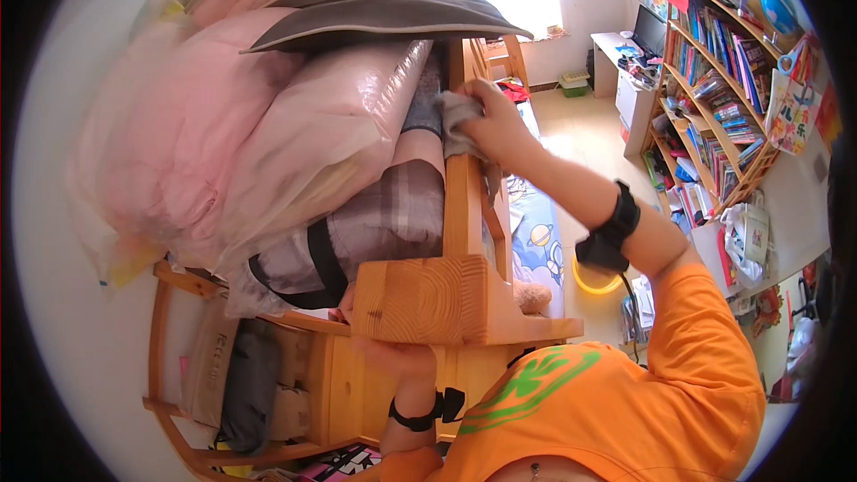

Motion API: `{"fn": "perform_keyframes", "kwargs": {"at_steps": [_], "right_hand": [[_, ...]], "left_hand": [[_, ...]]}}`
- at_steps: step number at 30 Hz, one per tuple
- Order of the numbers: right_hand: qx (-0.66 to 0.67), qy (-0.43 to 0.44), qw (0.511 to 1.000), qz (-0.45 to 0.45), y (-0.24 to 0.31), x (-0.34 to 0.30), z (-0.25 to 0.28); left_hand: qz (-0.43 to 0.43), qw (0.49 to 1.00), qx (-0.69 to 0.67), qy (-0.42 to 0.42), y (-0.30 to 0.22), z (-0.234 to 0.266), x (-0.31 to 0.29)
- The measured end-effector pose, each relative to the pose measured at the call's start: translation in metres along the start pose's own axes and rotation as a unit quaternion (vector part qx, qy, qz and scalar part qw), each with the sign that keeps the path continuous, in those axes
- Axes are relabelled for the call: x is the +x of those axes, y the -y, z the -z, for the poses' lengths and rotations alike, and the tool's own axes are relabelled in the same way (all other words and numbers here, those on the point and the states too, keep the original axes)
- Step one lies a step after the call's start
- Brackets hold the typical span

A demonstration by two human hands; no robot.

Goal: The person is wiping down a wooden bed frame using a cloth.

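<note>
My right hand point(493, 123) is closed on a grey cloth point(458, 114), which it presses against the top of the wooden bed rail point(462, 201). Lower down, my left hand point(397, 359) grips the thick wooden bed post point(420, 299); the post hides most of its fingers, and some fingertips show past its left side. Left of the rail lies a grey checked storage bag point(393, 205) with a black strap. Against it rest a clear plastic-wrapped pale bundle point(330, 125) and a pink bundle point(192, 116).
Dark grey folded bedding point(384, 18) is piled at the far end. Below the rail on the right lies a bed with a blue space-patterned sheet point(536, 214). A full bookcase point(719, 80) and a white desk point(616, 58) stand beyond. Cardboard boxes point(210, 366) fill a lower-left shelf.
</note>
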State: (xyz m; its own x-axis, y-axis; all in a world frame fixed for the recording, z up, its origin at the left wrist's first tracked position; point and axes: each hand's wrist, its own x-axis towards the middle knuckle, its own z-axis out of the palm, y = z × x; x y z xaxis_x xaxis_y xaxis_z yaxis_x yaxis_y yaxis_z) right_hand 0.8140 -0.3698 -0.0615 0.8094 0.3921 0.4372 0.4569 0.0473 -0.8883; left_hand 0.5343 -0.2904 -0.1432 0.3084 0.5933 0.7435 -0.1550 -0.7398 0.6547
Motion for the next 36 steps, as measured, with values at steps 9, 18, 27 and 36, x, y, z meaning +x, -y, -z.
{"fn": "perform_keyframes", "kwargs": {"at_steps": [9,18,27,36], "right_hand": [[-0.112,-0.144,0.972,-0.145,0.005,0.056,-0.014],[0.057,-0.017,0.994,-0.094,0.055,-0.092,-0.006],[0.018,0.096,0.993,-0.059,0.080,-0.113,0.028],[-0.027,-0.029,0.998,-0.054,-0.007,0.029,0.025]], "left_hand": [[0.111,0.965,-0.236,-0.016,-0.006,-0.016,0.005],[0.172,0.947,-0.270,0.015,-0.017,-0.015,0.012],[0.182,0.916,-0.354,0.039,-0.010,-0.010,0.002],[0.197,0.927,-0.305,-0.096,0.003,-0.016,-0.013]]}}
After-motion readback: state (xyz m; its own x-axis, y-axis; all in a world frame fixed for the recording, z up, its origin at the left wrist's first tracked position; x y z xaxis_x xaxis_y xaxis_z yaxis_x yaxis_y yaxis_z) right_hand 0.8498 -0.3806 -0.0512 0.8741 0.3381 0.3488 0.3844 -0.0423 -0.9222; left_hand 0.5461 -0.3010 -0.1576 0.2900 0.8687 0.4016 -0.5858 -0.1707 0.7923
